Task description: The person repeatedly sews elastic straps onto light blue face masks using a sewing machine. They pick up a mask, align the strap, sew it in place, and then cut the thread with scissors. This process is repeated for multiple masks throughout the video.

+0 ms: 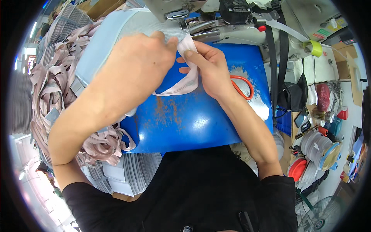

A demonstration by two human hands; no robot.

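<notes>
A pale blue and grey fabric panel (101,40) slopes up to the needle area of a sewing machine (203,26). My left hand (145,60) lies over the panel with fingers curled and pressed to it; its fingertips are mostly hidden beneath the hand. A pale pink fabric strip (188,82) runs down from beside the presser foot and curves left over the blue table (201,129). Just right of the needle area, my right hand (211,67) pinches this strip between thumb and fingers. The two hands are close together, with the strip between them.
An orange-red looped handle (251,91) lies on the table by my right wrist. Tangled pink strips (52,89) are heaped at the left. Stacked grey panels (139,172) sit below the table. Black straps (276,65) hang at the right, near shelves with thread cones (313,145).
</notes>
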